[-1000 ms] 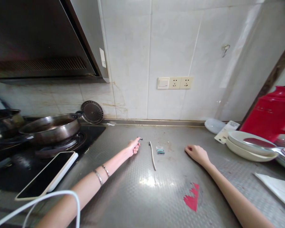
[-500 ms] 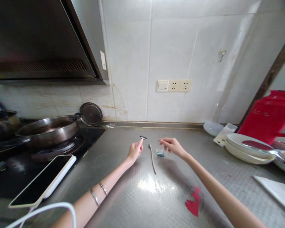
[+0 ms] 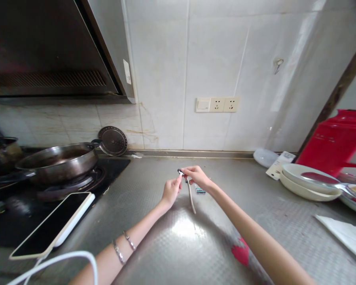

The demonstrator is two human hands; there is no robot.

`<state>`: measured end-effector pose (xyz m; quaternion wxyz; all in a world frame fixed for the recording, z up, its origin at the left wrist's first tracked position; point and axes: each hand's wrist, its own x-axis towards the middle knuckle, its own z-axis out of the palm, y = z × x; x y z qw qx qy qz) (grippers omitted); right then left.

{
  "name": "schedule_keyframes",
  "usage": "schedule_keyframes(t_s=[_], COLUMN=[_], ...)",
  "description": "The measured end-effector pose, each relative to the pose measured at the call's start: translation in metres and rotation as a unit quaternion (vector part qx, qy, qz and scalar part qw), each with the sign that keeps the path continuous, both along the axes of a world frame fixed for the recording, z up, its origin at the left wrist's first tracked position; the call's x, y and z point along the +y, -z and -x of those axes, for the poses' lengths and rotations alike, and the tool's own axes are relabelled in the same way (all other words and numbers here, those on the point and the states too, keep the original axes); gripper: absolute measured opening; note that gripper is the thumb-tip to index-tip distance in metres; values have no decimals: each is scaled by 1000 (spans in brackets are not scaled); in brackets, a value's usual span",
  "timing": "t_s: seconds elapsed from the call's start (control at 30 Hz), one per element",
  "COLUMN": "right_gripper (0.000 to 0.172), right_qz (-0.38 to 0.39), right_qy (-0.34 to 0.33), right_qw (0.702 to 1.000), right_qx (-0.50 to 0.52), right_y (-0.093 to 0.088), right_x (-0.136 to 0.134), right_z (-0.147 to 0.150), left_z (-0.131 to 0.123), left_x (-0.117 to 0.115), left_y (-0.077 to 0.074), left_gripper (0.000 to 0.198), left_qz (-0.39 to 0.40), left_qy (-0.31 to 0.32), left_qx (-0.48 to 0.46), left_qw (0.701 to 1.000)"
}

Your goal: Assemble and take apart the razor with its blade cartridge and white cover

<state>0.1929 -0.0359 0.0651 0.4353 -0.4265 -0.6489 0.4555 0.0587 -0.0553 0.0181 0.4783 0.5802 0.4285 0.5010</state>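
A small black-and-white razor head (image 3: 180, 172) is pinched upright at the tips of my left hand (image 3: 171, 192), thumb uppermost. From the right, the thumb and forefinger of my right hand (image 3: 197, 176) close on the same razor head, partly covering it. Below my fingers lies a thin beige handle (image 3: 191, 198) with a dark end, its top near my right fingers. Beside that handle, a clear case with green and dark razor cartridges (image 3: 200, 190) rests on the counter, partly hidden by my right hand.
On the left, a phone (image 3: 52, 225) with a white cable sits by the stove's edge, near a steel pan (image 3: 59, 160). A red torn scrap (image 3: 240, 253) lies near my right forearm. Bowls (image 3: 307, 186) and a red thermos (image 3: 329, 146) stand at the right of the metal counter (image 3: 154, 253).
My right hand has moved left from above the cartridge case and taken hold of the razor head. My left hand keeps its grip almost in place.
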Motion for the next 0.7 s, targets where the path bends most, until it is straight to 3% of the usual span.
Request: schedule_keyframes(t_s=[0.17, 0.23, 0.37, 0.53, 0.7], right_gripper=[40, 41, 43, 25, 23], right_qz=[-10, -39, -95, -134, -141], right_qy=[13, 43, 94, 102, 96], right_qw=[1000, 996, 961, 926, 891], right_qx=[-7, -73, -240, -338, -421], right_y=[0, 1, 6, 18, 32], right_x=[-1, 4, 23, 43, 45], right_z=[0, 0, 0, 11, 27], left_z=[2, 3, 4, 7, 9], left_x=[2, 2, -1, -1, -1], left_y=[4, 3, 0, -3, -3], left_gripper=[50, 50, 50, 48, 47], left_qz=[-18, -18, -15, -6, 27], left_qy=[-11, -11, -9, -12, -22], left_qx=[7, 5, -15, -56, -86], left_qw=[1000, 1000, 1000, 998, 996])
